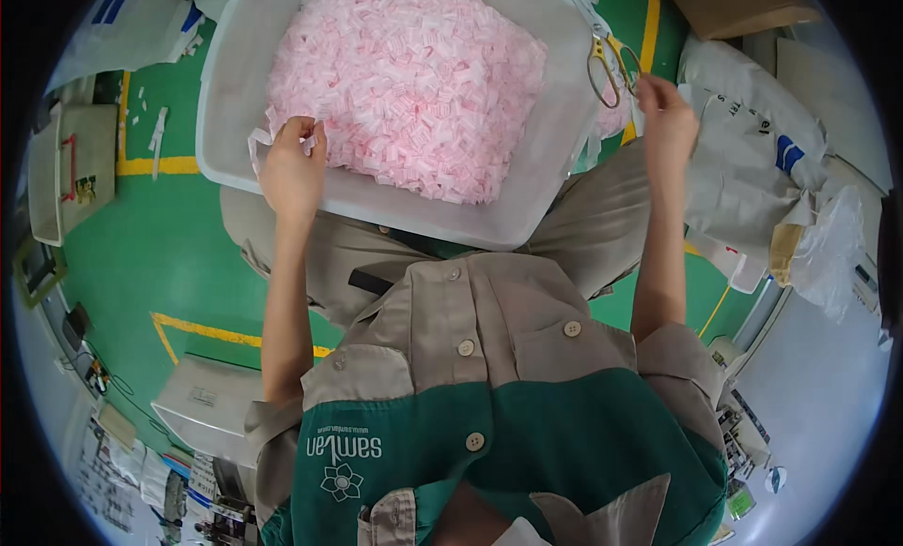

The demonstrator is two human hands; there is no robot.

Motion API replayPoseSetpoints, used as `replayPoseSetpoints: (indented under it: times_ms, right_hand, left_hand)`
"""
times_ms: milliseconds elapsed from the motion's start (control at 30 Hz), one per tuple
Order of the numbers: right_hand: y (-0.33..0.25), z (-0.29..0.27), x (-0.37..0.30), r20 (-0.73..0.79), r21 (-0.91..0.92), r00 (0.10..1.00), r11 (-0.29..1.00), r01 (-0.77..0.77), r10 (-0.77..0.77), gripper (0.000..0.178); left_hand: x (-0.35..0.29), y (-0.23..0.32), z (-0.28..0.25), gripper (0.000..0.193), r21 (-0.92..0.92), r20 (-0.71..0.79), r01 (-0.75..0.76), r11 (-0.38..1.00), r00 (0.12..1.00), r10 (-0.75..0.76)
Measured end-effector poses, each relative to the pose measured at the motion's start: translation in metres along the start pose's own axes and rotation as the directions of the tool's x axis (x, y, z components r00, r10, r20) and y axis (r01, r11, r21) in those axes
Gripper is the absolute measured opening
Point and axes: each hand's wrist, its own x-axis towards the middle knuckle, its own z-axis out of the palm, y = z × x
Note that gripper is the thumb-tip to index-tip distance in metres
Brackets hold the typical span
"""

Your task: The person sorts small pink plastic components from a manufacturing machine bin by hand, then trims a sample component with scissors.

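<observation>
My left hand point(293, 174) is closed in a pinch on a crumpled whitish strip point(260, 149) at the near left rim of a grey-white plastic tub point(218, 94). Inside the tub lies a heap of small pink and white packets point(404, 85). To the tub's right, my right hand point(670, 123) is raised, fingers bent together at a handle loop of a pair of scissors point(602, 52). The scissors have yellow and dark handles, and their blades point away over the far right rim. The exact finger contact is partly hidden.
The tub stands in front of my bent legs on a green floor point(122, 273) with yellow lines. White sacks point(743, 151) and a cardboard box point(738, 5) are at right. An open bin point(75, 170) and a pale box point(212, 405) stand at left, with paper scraps point(158, 127) nearby.
</observation>
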Motion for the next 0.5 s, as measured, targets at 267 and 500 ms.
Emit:
replayPoseSetpoints:
  times_ms: [267, 500]
  right_hand:
    - [-0.051, 0.096, -0.107, 0.662, 0.051, 0.706, 0.956, 0.29, -0.25, 0.032]
    - [-0.083, 0.138, -0.152, 0.764, 0.104, 0.585, 0.948, 0.301, -0.27, 0.024]
  left_hand:
    - [0.0, 0.002, -0.004, 0.018, -0.033, -0.024, 0.016, 0.999, 1.0, -0.017]
    - [0.001, -0.004, -0.005, 0.018, -0.117, -0.017, -0.029, 0.993, 0.999, 0.027]
